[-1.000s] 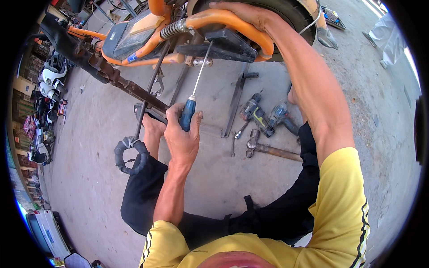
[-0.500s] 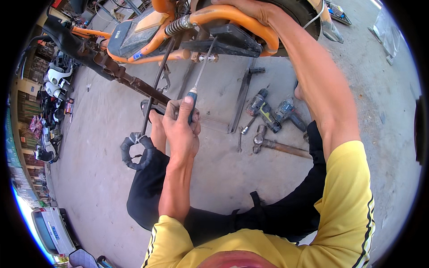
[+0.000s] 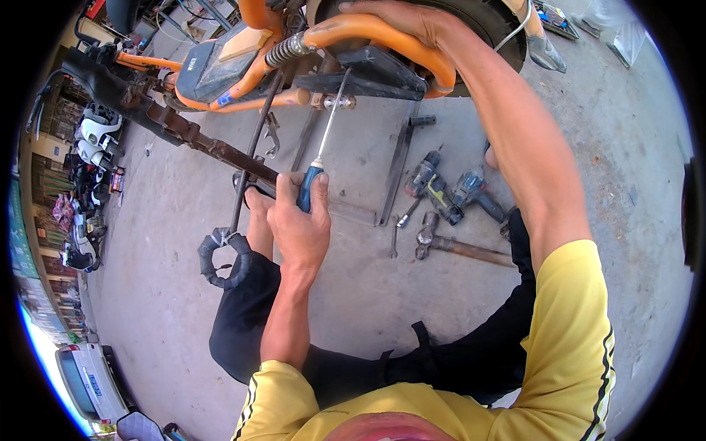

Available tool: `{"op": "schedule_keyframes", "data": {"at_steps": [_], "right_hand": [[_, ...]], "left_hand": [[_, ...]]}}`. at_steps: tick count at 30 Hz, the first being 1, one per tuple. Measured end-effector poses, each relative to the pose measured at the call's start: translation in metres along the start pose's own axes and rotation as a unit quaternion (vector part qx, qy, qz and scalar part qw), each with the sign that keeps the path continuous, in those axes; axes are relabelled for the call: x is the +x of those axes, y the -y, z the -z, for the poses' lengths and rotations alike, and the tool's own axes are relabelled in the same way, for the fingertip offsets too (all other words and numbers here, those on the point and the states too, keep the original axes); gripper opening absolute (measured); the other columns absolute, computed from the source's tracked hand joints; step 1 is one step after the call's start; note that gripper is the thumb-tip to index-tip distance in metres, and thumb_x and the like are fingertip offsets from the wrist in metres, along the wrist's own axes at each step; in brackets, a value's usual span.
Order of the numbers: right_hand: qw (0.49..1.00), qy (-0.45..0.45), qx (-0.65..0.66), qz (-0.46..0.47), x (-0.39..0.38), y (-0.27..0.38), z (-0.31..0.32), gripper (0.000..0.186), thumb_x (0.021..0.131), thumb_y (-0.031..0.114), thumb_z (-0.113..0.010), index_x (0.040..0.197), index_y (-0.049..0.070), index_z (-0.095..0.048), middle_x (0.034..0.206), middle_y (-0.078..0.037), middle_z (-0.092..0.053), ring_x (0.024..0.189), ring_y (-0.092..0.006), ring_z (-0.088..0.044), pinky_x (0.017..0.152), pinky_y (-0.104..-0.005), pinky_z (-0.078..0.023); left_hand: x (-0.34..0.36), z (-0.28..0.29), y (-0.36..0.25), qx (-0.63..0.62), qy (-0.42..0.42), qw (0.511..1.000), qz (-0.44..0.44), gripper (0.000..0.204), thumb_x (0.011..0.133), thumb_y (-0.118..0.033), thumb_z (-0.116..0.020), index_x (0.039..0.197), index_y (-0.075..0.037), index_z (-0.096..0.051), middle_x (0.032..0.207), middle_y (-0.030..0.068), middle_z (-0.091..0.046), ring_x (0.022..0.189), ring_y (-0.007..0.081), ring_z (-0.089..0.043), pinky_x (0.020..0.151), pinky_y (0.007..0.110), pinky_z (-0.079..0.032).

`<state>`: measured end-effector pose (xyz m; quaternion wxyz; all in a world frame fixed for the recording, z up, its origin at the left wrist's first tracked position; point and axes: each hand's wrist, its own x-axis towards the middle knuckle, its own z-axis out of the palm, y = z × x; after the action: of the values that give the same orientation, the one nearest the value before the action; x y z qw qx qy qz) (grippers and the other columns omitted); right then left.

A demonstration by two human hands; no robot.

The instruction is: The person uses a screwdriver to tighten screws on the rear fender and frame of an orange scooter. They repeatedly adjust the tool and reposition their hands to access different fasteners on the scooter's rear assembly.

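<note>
My left hand (image 3: 301, 224) is closed around the blue handle of a screwdriver (image 3: 309, 185), whose long shaft reaches up to a dark metal bracket (image 3: 375, 73) under an orange scooter frame (image 3: 362, 28). My right hand (image 3: 412, 20) grips the top of the curved orange tube beside a black tyre (image 3: 494, 16); its fingertips are partly hidden. A coil spring (image 3: 283, 50) sits left of the bracket. A rusty steel bar (image 3: 220, 145) slants down past my left hand, crossed by a thin rod (image 3: 240, 198) with a black wrapped ring (image 3: 207, 263).
Two power drills (image 3: 443, 198), a hammer (image 3: 426, 237), a wrench (image 3: 393, 239) and steel angle pieces (image 3: 391, 173) lie on the concrete between my legs. Scooters (image 3: 99, 136) and a silver car (image 3: 95, 378) stand at left. A person's trousered leg (image 3: 626, 33) shows at upper right.
Half a second ago my left thumb lay over the screwdriver handle; now it has turned back to the handle's right side, much as a second ago. My right hand stays on the frame.
</note>
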<state>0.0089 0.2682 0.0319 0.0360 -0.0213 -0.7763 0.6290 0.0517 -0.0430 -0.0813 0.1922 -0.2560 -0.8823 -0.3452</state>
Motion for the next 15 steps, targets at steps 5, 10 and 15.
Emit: {"op": "schedule_keyframes", "data": {"at_steps": [5,10,15], "right_hand": [[0.997,-0.001,0.02,-0.071,0.006,0.001,0.002,0.065,0.096,0.058,-0.06,0.138,0.008,-0.064,0.132,-0.01,-0.066,0.113,-0.0223,-0.062,0.103,-0.0408,-0.044],[0.995,0.024,0.032,-0.092,-0.008,0.007,0.0,0.062,0.096,0.062,-0.057,0.13,0.012,-0.069,0.117,-0.01,-0.07,0.101,-0.0209,-0.065,0.093,-0.037,-0.047],[0.995,-0.033,-0.086,-0.04,0.04,-0.027,0.009,0.062,0.094,0.067,-0.056,0.116,0.013,-0.076,0.096,-0.009,-0.073,0.085,-0.0211,-0.068,0.079,-0.0358,-0.05]], "left_hand": [[0.01,0.0,0.0,-0.28,0.091,0.939,0.18,0.035,0.102,-0.034,-0.069,0.093,-0.002,-0.058,0.069,0.0022,-0.055,0.056,0.0087,-0.049,0.048,0.025,-0.035],[0.017,0.007,-0.007,-0.543,0.164,0.732,0.378,0.035,0.101,-0.033,-0.066,0.093,0.0,-0.058,0.066,0.006,-0.055,0.044,0.0073,-0.04,0.041,0.021,-0.029],[0.028,0.004,0.005,-0.46,0.114,0.811,0.344,0.031,0.101,-0.029,-0.064,0.093,0.001,-0.059,0.068,0.0053,-0.056,0.048,0.0077,-0.043,0.043,0.023,-0.032]]}}
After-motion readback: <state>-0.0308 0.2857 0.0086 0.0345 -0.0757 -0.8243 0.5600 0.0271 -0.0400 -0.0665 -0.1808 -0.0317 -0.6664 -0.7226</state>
